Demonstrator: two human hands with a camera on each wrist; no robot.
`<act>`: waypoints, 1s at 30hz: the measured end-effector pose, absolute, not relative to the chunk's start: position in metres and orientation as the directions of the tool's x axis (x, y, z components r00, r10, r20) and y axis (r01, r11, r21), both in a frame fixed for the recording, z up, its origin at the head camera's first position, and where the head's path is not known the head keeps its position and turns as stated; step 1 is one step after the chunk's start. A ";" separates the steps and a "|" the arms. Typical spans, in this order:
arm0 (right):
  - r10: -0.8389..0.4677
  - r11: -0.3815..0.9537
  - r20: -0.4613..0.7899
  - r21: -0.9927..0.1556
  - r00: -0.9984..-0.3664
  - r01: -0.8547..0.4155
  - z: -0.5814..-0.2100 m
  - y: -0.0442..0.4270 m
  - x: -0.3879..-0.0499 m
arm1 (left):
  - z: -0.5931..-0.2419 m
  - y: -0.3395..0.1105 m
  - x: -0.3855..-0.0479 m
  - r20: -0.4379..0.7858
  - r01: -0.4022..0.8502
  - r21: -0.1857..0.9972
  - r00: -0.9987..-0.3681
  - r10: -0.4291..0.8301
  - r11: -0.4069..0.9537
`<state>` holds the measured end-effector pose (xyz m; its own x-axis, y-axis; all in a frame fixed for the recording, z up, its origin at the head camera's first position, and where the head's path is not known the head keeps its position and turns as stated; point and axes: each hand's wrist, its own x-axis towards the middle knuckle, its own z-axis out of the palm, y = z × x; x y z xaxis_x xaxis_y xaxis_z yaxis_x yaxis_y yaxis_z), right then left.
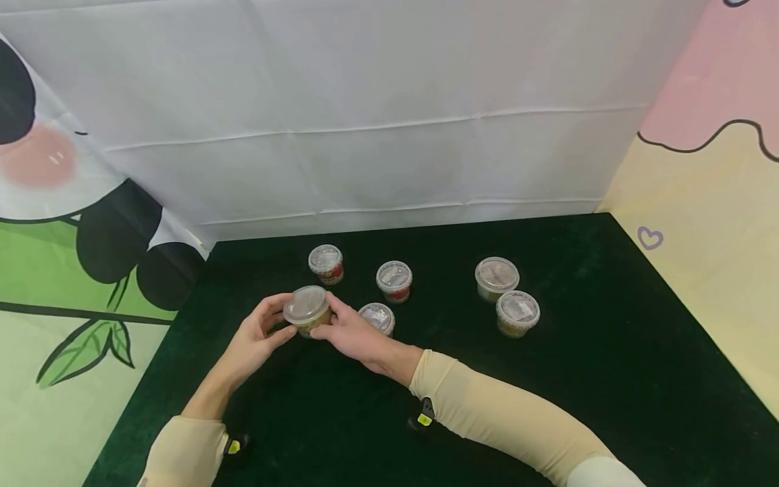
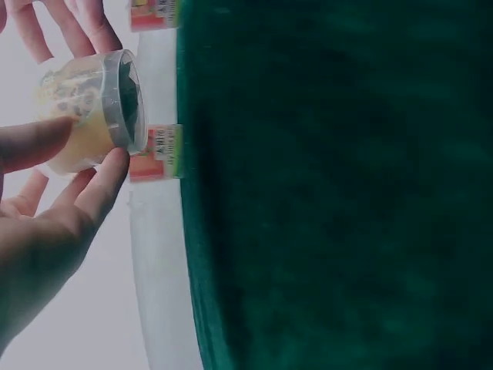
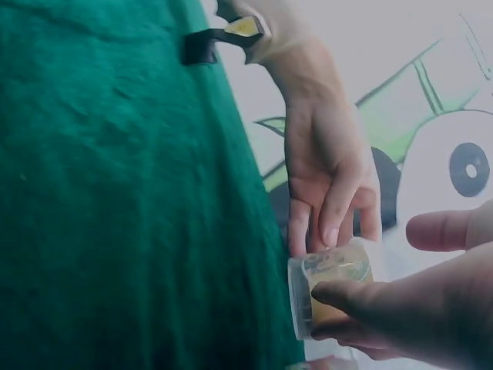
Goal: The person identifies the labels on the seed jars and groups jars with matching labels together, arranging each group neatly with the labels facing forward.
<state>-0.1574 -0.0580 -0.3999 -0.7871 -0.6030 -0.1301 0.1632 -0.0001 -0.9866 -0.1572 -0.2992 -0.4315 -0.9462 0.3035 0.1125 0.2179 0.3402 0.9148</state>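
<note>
Between my two hands is a small round clear plastic tub [image 1: 307, 311] with a lid and yellowish contents, raised over the green tablecloth. My left hand [image 1: 252, 341] holds it from the left, thumb at the near side and fingers farther back. From the right, my right hand [image 1: 359, 338] grips the same tub. In the left wrist view, the tub [image 2: 81, 108] appears sideways with fingers from both hands on it. The right wrist view also has the tub [image 3: 339, 277] between the two hands. Another lidded tub [image 1: 377, 316] stands partly hidden behind my right hand.
Beyond the hands stand two lidded tubs with red on their sides, one at the back [image 1: 326, 264] and one to its right [image 1: 394, 281]. Farther right, two more tubs [image 1: 497, 277] [image 1: 518, 313] stand close together. A white cloth wall [image 1: 389, 169] borders the table's far edge.
</note>
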 end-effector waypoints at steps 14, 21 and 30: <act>-0.601 0.050 -0.138 -0.989 -0.787 0.136 -0.410 -0.070 -0.149 | -0.423 -0.306 -0.158 0.020 0.198 0.829 -0.945 0.327 0.523; -0.605 0.047 -0.154 -0.986 -0.781 0.158 -0.415 -0.065 -0.150 | -0.413 -0.298 -0.159 0.042 0.249 0.780 -0.936 0.349 0.574; -0.607 0.085 -0.169 -0.985 -0.777 0.148 -0.422 -0.067 -0.148 | -0.420 -0.299 -0.156 0.044 0.266 0.732 -0.937 0.346 0.627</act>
